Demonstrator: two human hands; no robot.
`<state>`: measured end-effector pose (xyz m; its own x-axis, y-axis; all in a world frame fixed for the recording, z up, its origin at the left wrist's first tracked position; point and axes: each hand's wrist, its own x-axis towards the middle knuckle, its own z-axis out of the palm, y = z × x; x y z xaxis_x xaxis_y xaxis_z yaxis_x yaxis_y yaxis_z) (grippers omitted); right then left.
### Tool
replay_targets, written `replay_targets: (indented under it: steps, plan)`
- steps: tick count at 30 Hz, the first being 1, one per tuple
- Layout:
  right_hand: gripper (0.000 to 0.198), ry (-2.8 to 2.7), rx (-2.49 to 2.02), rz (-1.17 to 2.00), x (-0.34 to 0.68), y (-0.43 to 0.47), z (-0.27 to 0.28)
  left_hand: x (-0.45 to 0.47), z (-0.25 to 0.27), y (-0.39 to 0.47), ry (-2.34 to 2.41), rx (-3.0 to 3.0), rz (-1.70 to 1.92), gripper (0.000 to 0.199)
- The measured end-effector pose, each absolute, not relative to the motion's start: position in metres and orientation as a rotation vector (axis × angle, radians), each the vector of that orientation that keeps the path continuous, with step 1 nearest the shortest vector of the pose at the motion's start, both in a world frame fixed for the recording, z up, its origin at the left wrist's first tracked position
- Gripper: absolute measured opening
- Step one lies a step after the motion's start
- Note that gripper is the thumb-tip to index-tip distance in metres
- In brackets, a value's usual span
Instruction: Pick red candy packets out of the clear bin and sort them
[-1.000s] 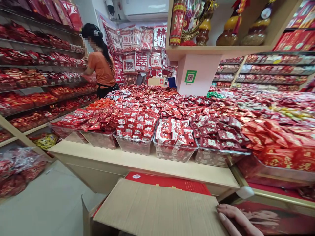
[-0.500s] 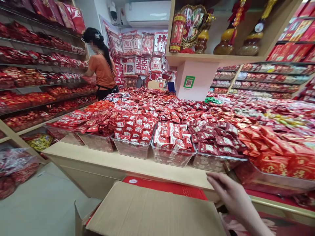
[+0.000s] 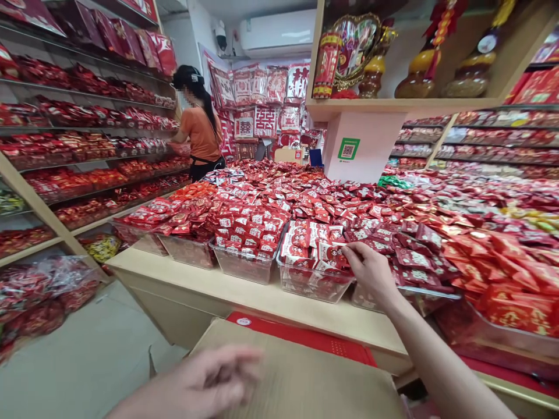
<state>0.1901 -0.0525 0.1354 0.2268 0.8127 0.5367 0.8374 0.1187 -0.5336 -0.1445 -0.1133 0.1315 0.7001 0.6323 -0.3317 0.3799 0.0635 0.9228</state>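
My right hand (image 3: 371, 270) reaches over the front right corner of a clear plastic bin (image 3: 312, 286). Its thumb and fingers close together at the edge of a red-and-white packet (image 3: 331, 254); the fingertips partly hide the contact. Beside that hand, another bin holds dark red packets (image 3: 413, 259). Low in the view is my left hand (image 3: 209, 378), blurred by motion, with thumb and fingers apart and nothing visible between them. It hovers over or near the brown cardboard box (image 3: 305, 372), whose flap lies below the counter edge.
Several bins of red packets line the wooden counter (image 3: 166, 279). A co-worker in an orange top (image 3: 201, 135) faces the stocked shelves (image 3: 87, 145) on the left. An overhead cabinet (image 3: 410, 106) projects above the packets. Plastic bags (image 3: 48, 285) lie on the floor at left.
My right hand has moved up and left from the counter edge to the red-and-white packets. My left hand has come into view at the bottom. The view has shifted slightly left.
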Motion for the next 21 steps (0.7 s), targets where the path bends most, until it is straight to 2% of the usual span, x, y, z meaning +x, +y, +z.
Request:
replay_targets:
  steps: [4, 8, 13, 21]
  plan:
    - [0.022, -1.614, -1.467, -0.019, 0.151, -0.096, 0.141, -0.069, 0.134, -0.074, 0.922, 1.663, 0.706, 0.052]
    - [0.023, -1.635, -1.396, 0.126, 0.119, -0.113, 0.124, -0.007, 0.131, -0.053, 0.868, 1.579, 0.841, 0.039]
    - [0.034, -1.483, -1.445, 0.174, 0.117, -0.102, 0.098, 0.015, 0.108, -0.051, 0.834, 1.504, 0.978, 0.039]
    - [0.034, -1.296, -1.269, 0.657, 0.116, -0.093, 0.073, 0.022, 0.073, -0.054, 1.013, 1.191, 0.967, 0.042]
